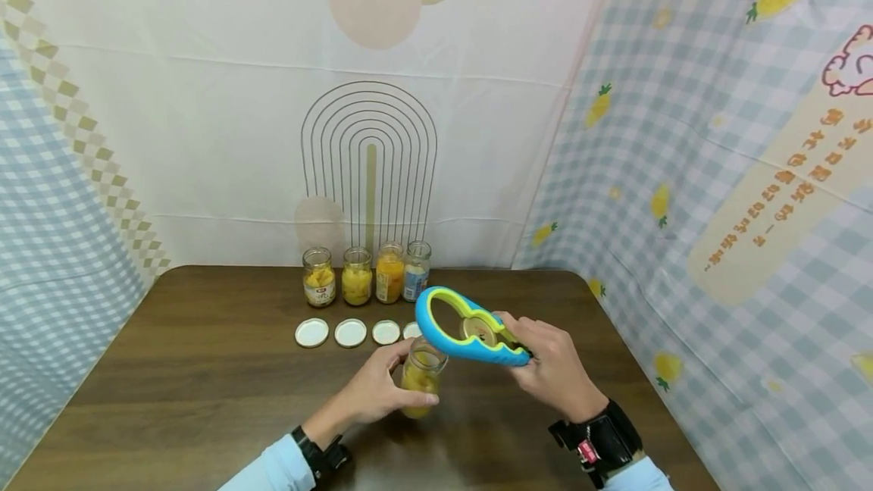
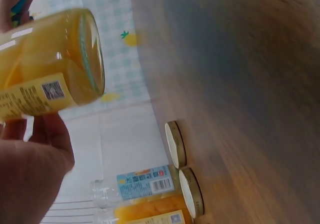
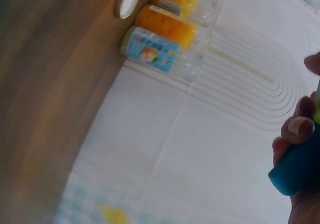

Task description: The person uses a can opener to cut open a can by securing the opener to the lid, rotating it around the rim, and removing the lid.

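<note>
In the head view my left hand (image 1: 378,389) grips a glass jar (image 1: 419,379) of yellow fruit, thumb and fingers round its side. Its glass mouth shows with no lid on it. The left wrist view has the same jar (image 2: 50,59) lifted off the table, its yellow label bearing a square code. To the right, my right hand (image 1: 554,366) holds a blue and green jar opener (image 1: 470,351) by its handle end. A gold-coloured round lid (image 1: 480,330) sits within the opener's frame. The opener's looped end hangs just above and beside the jar's mouth.
Several lidless jars stand in a row at the table's back, among them a fruit jar (image 1: 319,279) and a blue-labelled jar (image 1: 416,279). White-faced lids (image 1: 351,333) lie in front of them, the rightmost partly hidden by the opener. Cloth curtains (image 1: 225,157) hang behind the brown table (image 1: 204,385).
</note>
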A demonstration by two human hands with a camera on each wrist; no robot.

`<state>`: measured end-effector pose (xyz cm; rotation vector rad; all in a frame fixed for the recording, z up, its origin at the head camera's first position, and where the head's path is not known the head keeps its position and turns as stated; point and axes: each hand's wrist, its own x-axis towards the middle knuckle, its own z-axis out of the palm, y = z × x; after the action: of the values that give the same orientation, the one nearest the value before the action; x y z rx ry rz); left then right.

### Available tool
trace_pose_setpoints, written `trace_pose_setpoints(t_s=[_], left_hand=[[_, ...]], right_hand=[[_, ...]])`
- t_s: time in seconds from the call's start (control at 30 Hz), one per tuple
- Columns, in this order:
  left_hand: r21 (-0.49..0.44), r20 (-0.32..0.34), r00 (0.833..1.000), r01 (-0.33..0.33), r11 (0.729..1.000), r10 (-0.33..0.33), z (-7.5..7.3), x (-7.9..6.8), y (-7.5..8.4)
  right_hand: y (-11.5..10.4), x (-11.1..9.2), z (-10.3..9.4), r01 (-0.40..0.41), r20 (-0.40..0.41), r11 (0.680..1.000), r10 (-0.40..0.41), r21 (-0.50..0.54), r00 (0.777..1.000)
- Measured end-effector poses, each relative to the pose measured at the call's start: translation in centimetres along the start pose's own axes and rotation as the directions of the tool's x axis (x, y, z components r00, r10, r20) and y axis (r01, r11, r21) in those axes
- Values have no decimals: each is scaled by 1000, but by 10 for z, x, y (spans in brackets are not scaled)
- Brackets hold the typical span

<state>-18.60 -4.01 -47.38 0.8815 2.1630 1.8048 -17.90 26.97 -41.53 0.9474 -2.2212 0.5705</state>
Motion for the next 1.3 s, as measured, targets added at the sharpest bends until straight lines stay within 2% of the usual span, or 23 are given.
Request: trace_pose_setpoints(t_s=[0.07, 0.13, 0.33, 0.53, 0.63, 0.73, 0.87, 1.07, 1.3], left_hand=[[38, -50, 998, 48, 998, -46, -1, -2, 2], [33, -84, 994, 78, 996, -75, -1, -3, 3], [40, -153, 982, 117, 992, -110, -1, -4, 3], [47, -252, 954, 181, 982, -163, 2, 5, 4], [78, -309, 938, 190, 979, -157, 5, 12, 6], [137, -360, 925, 180, 974, -120, 8, 23, 5], [164, -378, 922, 150, 975, -78, 11, 42, 4], [146, -374, 923, 157, 977, -92, 17, 75, -2], [220, -396, 912, 206, 954, -105, 26, 114, -23]], right_hand=[[4, -8, 0, -51, -23, 999, 51, -10, 998], [9, -15, 1, -74, -56, 997, 73, -22, 996], [14, -29, 1, -118, -85, 991, 113, -65, 990], [15, -34, 1, -148, -97, 984, 139, -100, 986], [17, -35, 1, -159, -103, 981, 148, -113, 984], [18, -36, 0, -173, -106, 977, 161, -125, 981], [20, -38, -1, -199, -114, 971, 184, -134, 976], [22, -43, -2, -217, -118, 965, 200, -149, 973], [22, -44, -4, -214, -128, 967, 197, -141, 972]])
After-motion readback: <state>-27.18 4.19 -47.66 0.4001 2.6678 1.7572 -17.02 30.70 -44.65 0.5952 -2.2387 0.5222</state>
